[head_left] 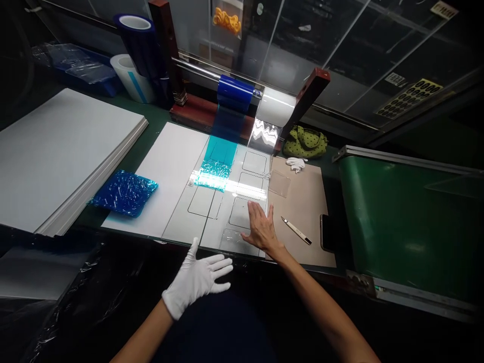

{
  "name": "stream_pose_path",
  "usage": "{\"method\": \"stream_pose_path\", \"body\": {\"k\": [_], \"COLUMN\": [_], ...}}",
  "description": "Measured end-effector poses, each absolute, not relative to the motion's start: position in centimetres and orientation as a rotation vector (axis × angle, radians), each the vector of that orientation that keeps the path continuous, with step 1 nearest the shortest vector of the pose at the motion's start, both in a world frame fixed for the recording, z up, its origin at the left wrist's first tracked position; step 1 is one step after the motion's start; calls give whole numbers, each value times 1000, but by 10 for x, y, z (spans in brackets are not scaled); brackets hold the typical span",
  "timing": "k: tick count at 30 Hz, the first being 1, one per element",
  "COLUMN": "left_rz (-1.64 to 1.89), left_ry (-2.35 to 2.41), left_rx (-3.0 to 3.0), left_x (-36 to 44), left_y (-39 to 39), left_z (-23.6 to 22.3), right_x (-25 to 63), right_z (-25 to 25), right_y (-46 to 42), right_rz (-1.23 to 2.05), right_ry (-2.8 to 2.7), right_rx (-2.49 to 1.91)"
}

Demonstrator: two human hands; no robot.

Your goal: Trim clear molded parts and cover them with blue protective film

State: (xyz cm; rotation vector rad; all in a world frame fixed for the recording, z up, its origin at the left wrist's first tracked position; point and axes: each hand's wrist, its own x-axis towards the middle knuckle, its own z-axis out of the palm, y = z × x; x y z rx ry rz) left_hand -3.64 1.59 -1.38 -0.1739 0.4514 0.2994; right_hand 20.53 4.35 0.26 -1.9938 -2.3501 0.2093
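At the middle of the table (152,130), taking 12 o'clock as straight away from the wearer, lay the clear pane (225,206) with its outlined rectangles, a strip of blue film (221,148) resting across it towards 12. The film's crinkled end looked the likeliest trouble: a sweeping sleeve or finger could have dragged it and folded it over. The ungloved right hand (261,228) might also have smudged the glossy surface. The small clear piece (232,242) at the pane's 6 o'clock lay near the table's front edge, where a careless brush could have knocked it off. At 3 o'clock from that hand, a stray wrist could have rolled the pen-like tool (296,231).

The right grip was wide, fingers spread at the pane's 4 o'clock, grasping nothing visible; whether its fingertips pressed the surface, I could not tell. The gloved left hand (202,280), at 7 o'clock by the front edge, was splayed wide and held nothing.
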Motion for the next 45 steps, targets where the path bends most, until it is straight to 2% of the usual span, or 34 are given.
{"method": "stream_pose_path", "body": {"k": [9, 15, 20, 24, 30, 34, 39, 45], "left_rz": [385, 426, 429, 424, 452, 485, 501, 372], "left_ry": [462, 434, 307, 223, 207, 216, 324, 971], "left_rx": [-341, -354, -226, -95, -35, -17, 133, 1304], "left_x": [-41, -36, -37, -39, -42, -48, -56, -34], "left_y": [12, 13, 18, 23, 22, 16, 8, 3], "left_z": [-14, -14, -14, -10, -2, -4, 4, 42], "right_x": [214, 221, 264, 302, 315, 322, 330, 265], "right_z": [-28, -30, -25, -29, -35, -24, 11, 63], "right_y": [62, 70, 101, 150, 197, 176, 102, 9], "right_rz": [196, 119, 21, 213, 245, 196, 141, 565], "right_ry": [-2461, -2438, -1956, -1396, -1238, -1145, -1023, -757], "right_rx": [-1996, -1991, -2196, -2417, -2418, -2339, -2155, -1670]}}
